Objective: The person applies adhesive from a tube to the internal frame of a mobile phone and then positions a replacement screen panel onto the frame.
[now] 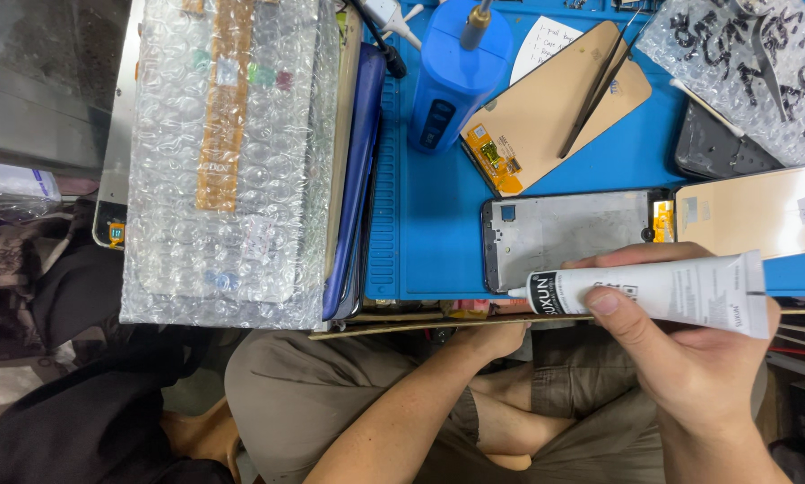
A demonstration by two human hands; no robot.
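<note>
My right hand (689, 358) is shut on a white glue tube (680, 291) held sideways. The tube's nozzle touches the near left corner of a grey phone frame (573, 237), which lies on the blue work mat (429, 224). A copper-backed display panel (761, 211) lies against the frame's right end. My left hand (492, 339) reaches up to the table's near edge just below the frame. Its fingers are hidden under the edge, so what it grips is unclear.
A large bubble-wrapped bundle (232, 161) and stacked blue phones (353, 179) fill the left side. Behind the frame are a blue cylindrical tool (456, 72), another copper-backed display (555, 108) with tweezers (591, 99) on it, a dark phone part (716, 148) and a bubble-wrap bag (752, 63).
</note>
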